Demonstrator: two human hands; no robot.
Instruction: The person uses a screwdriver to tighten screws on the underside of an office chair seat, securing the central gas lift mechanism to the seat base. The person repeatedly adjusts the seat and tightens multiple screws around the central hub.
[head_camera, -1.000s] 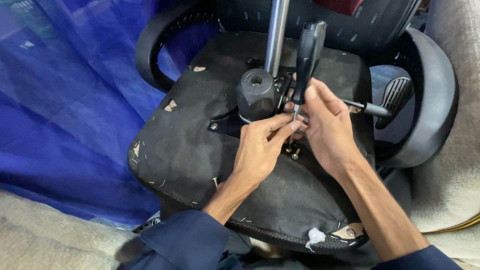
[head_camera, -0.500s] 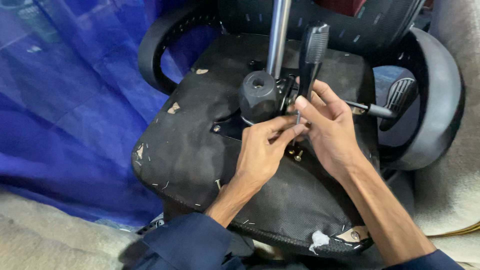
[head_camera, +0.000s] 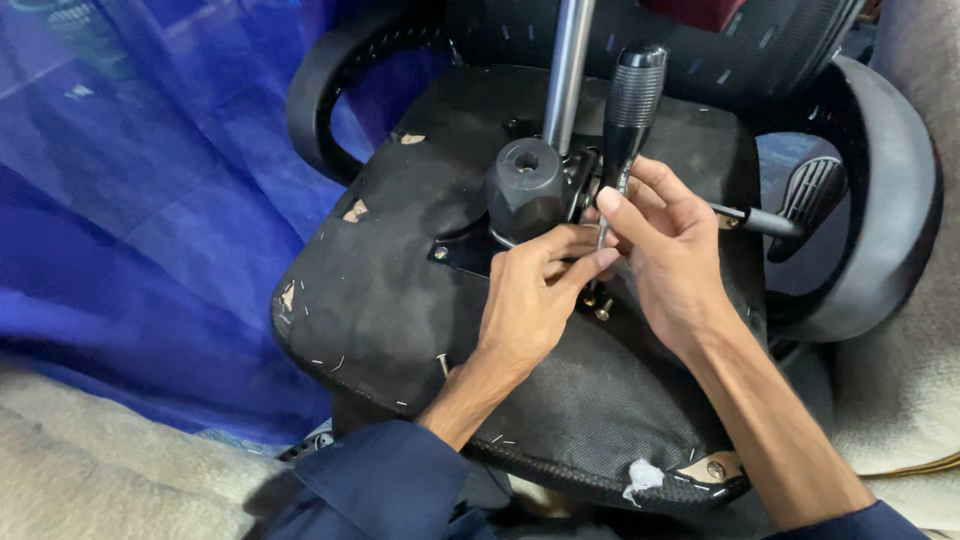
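Screwdriver (head_camera: 628, 110) upright on chair underside (head_camera: 400, 290) | right hand (head_camera: 670, 265) pinching its shaft | left hand (head_camera: 530, 300) fingertips closed at tip

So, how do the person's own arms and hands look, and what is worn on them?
Both hands, the left hand and the right hand, are bare, with no gloves; no rings or watch show. The forearms are uncovered. Dark blue sleeves are pushed up near the elbows; the right one shows only at the frame's lower edge.

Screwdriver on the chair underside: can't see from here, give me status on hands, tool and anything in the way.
Left hand and right hand both pinch the screwdriver shaft, upright. Tip hidden behind fingers. Loose screws beside it; black knob close left.
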